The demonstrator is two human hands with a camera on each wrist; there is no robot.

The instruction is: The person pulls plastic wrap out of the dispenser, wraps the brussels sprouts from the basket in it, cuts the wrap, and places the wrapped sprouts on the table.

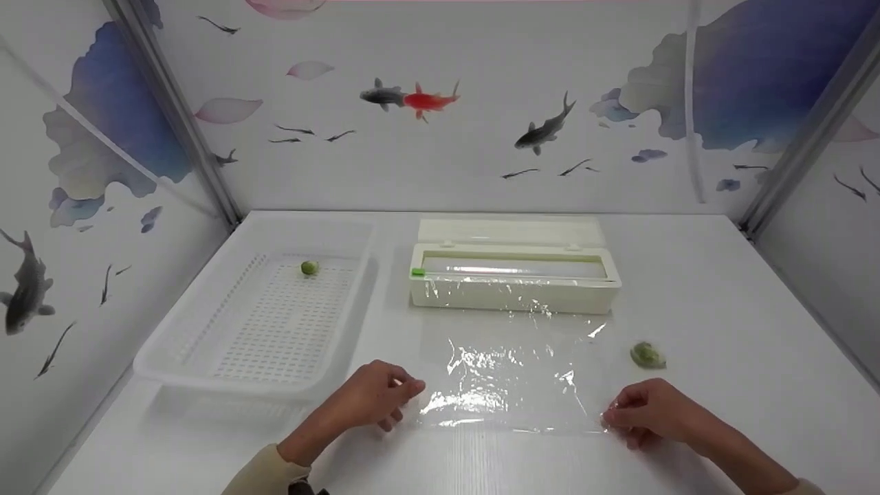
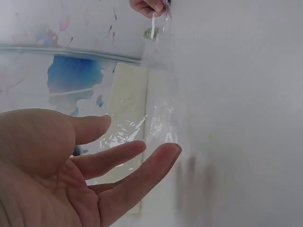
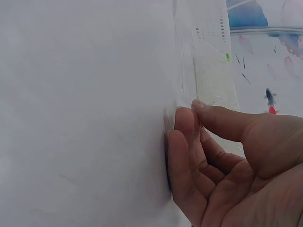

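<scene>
A sheet of clear plastic wrap (image 1: 509, 378) stretches over the white table toward me from a cream wrap dispenser box (image 1: 515, 295) whose lid is up. Its near right corner is pinched between the thumb and fingers of my right hand (image 1: 656, 416), as the right wrist view also shows (image 3: 208, 156). My left hand (image 1: 375, 395) is beside the near left corner of the sheet. In the left wrist view, its thumb and fingers (image 2: 137, 182) are apart, with nothing visibly held between them. A small green vegetable wrapped in film (image 1: 647, 355) lies just beyond my right hand.
On the left stands a white perforated plastic basket (image 1: 155, 368), and one small green vegetable (image 1: 310, 267) sits inside it near the far end. A green slider (image 1: 418, 272) is at the box's left end. Printed panels with fish (image 1: 430, 101) enclose the table's back and sides.
</scene>
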